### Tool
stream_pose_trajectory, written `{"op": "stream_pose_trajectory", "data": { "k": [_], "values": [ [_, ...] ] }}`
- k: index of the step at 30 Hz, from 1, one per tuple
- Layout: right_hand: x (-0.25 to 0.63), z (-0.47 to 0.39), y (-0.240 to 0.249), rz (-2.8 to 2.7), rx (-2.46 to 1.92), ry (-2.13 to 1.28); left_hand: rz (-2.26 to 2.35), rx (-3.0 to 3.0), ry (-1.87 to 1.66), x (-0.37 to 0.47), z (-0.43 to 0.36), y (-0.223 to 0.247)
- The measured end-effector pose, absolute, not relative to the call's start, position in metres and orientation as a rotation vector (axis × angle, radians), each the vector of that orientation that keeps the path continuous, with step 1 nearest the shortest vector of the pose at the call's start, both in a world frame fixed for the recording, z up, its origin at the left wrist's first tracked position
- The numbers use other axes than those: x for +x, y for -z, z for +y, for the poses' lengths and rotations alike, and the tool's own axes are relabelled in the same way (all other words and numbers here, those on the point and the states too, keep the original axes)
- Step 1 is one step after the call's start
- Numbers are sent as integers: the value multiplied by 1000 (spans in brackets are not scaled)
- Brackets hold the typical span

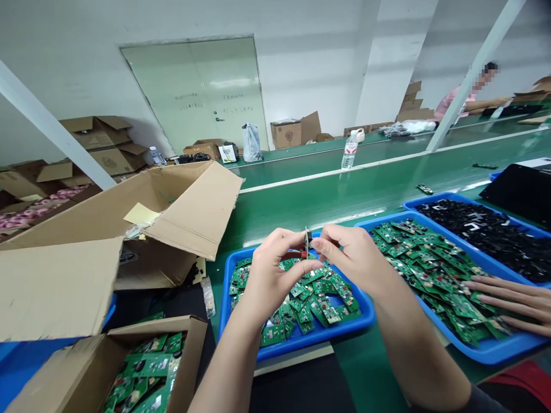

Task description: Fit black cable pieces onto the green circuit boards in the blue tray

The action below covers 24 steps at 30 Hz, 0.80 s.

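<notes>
My left hand [278, 264] grips a small circuit board [307, 245] between thumb and fingers, turned edge-on to me. A black part [309, 236] sticks out from the board's right face. My right hand [350, 252] has its thumb and fingertips pinched together at that black part. A red part shows on the board's left side. Both hands are above a blue tray [318, 341] holding many loose green circuit boards [303, 312].
Another person's hand [514, 301] rests on boards in the right tray [482, 357]. Behind it stands a tray of black parts [482, 232]. On the left are an open carton [202, 212] and a box of boards [196, 350]. A water bottle [349, 152] stands farther back.
</notes>
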State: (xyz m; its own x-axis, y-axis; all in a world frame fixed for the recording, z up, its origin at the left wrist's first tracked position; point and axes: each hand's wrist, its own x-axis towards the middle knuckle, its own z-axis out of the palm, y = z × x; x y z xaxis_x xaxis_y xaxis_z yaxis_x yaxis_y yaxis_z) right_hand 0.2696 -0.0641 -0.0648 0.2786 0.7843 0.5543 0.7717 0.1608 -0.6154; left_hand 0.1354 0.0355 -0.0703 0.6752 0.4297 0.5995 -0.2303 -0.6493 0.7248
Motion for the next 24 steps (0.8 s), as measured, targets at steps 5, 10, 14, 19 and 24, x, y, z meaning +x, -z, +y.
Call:
{"op": "stream_pose_trajectory", "data": {
  "k": [5, 10, 14, 19, 24],
  "values": [
    [272, -60, 67, -1521, -1420, 65, 202, 1704, -898, 137, 33, 68],
    [270, -59, 67, -1435, -1209, 274, 226, 1521, -783, 140, 35, 67],
    [266, -56, 65, -1477, -1134, 484, 259, 1495, -725, 140, 34, 66],
    [264, -53, 65, -1475, -1129, 481, 248, 1490, -715, 138, 32, 63],
    [266, -55, 66, -1474, -1115, 422, 225, 1502, -681, 137, 33, 62]
  ]
}}
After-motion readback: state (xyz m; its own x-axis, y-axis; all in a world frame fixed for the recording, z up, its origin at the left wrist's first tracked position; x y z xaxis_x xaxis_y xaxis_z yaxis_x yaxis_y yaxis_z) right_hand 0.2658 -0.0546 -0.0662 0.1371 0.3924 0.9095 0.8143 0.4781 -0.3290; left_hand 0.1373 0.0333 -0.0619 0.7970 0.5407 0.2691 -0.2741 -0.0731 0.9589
